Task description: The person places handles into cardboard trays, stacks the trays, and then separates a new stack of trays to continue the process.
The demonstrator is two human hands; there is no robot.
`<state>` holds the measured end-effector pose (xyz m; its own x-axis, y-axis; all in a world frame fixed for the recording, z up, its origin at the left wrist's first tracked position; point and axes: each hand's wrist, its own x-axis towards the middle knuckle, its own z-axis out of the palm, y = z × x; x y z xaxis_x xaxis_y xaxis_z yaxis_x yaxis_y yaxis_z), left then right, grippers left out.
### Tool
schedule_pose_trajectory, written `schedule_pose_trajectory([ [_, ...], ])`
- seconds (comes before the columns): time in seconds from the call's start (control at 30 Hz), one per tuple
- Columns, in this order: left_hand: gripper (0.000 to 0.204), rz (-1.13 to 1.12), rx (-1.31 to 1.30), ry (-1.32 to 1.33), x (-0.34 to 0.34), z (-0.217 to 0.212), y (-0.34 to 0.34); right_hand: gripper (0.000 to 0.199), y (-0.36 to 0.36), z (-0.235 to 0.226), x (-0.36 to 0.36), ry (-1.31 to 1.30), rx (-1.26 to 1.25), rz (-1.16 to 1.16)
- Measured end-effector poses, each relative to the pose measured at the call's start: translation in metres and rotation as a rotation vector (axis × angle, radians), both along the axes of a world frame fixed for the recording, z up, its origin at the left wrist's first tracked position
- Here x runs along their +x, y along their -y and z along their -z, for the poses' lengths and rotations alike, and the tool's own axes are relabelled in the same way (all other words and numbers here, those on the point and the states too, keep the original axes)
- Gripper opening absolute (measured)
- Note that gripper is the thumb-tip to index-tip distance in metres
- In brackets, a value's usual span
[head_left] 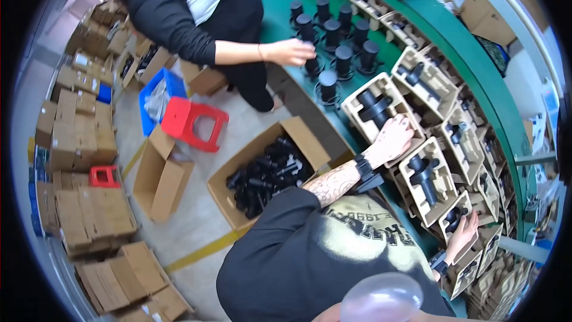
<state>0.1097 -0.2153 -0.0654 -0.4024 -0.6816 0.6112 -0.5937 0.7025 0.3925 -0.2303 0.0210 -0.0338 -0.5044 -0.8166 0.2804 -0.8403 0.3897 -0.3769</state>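
My left hand (393, 138) reaches over the near end of a tan moulded-pulp tray (352, 104), fingers curled at its rim. In that tray lies a black cylindrical part (374, 107) with a wide collar. Lower right, my right hand (462, 234) grips the side of another pulp tray (448, 240), which holds small black parts (456, 217). Between my hands sits a third pulp tray (440, 201) with a black collared part (423, 179) in it. My left fingertips are partly hidden, so any contact with the black part cannot be made out.
More filled pulp trays (430, 98) crowd the green table (283, 15). Several black cylinders (343, 59) stand upright near a co-worker's hand (292, 52). A carton of black parts (217, 188), a red stool (179, 120), a blue bin (174, 83) and stacked cartons (98, 209) occupy the floor.
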Motion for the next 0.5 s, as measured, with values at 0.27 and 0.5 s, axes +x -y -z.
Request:
schedule_pose_trajectory([
  [0.27, 0.015, 0.068, 0.052, 0.054, 0.001, -0.011, 0.009, 0.042, -0.003, 0.002, 0.017, -0.103, -0.032, 0.074],
  [0.5, 0.013, 0.063, 0.057, 0.083, -0.001, -0.014, 0.005, 0.043, -0.013, 0.014, -0.005, -0.068, -0.021, 0.081],
])
